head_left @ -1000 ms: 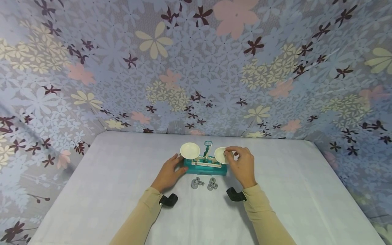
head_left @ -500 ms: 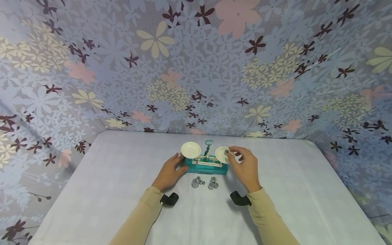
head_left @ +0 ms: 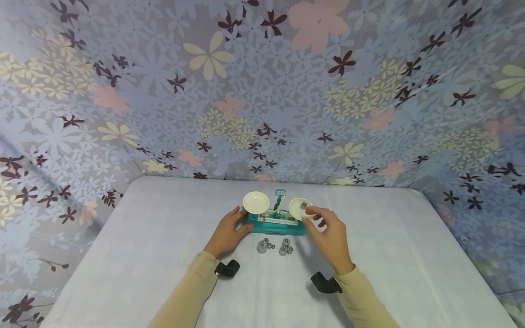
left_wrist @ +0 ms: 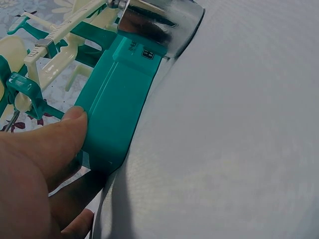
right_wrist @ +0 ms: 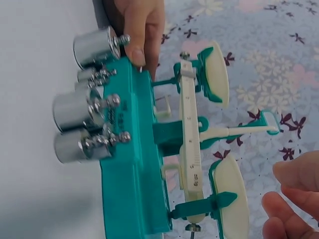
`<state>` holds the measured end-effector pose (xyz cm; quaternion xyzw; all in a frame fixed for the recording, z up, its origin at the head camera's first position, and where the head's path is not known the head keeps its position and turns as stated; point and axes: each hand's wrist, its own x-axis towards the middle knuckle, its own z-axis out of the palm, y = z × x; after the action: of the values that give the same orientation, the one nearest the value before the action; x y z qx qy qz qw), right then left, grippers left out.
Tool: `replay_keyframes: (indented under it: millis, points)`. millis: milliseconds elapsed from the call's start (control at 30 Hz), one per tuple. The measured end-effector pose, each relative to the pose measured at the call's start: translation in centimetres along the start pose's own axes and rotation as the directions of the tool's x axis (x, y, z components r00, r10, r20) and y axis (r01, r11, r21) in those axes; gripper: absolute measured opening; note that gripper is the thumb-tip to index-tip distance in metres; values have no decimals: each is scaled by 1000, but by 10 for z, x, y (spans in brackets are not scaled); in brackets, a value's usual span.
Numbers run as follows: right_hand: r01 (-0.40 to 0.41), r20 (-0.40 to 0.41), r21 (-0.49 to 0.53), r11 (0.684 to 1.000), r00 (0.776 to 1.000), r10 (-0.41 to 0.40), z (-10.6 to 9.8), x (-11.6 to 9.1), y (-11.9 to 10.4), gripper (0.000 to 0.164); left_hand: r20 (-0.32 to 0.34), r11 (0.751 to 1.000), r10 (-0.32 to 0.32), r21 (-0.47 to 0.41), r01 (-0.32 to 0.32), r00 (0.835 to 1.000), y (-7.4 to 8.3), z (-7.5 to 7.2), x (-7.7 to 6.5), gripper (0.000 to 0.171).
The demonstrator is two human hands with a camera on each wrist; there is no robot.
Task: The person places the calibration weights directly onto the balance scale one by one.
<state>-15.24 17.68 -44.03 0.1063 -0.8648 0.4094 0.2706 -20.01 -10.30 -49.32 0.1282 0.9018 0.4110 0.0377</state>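
Observation:
A teal balance scale stands on the table with a cream left pan and a cream right pan. My left hand grips the left end of its base, thumb on the front face and fingers behind. A small metal weight sits on the right pan. Beside that pan is my right hand, thumb and forefinger parted with nothing between them. In the right wrist view the right hand's fingers appear off the pan's edge; the weight is hidden there.
Several knobbed metal weights stand in two groups before the scale, a left group and a right group. White cloth covers the table. Flower-patterned fabric rises behind it.
The right hand has let go of the small weight, which now rests on the right pan, and has drawn back toward the near right. The left hand stays on the base.

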Motion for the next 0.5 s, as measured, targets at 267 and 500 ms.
replay_keyframes:
  millis: [267,500]
  points:
    - [10,31,26,1000,999,-11,0,-15,-2,32,-6,1000,3,-1,-3,1000,0,0,1,61]
    - [-9,73,60,998,997,5,4,-28,-4,30,-7,1000,4,-16,-4,1000,1,1,-1,60]
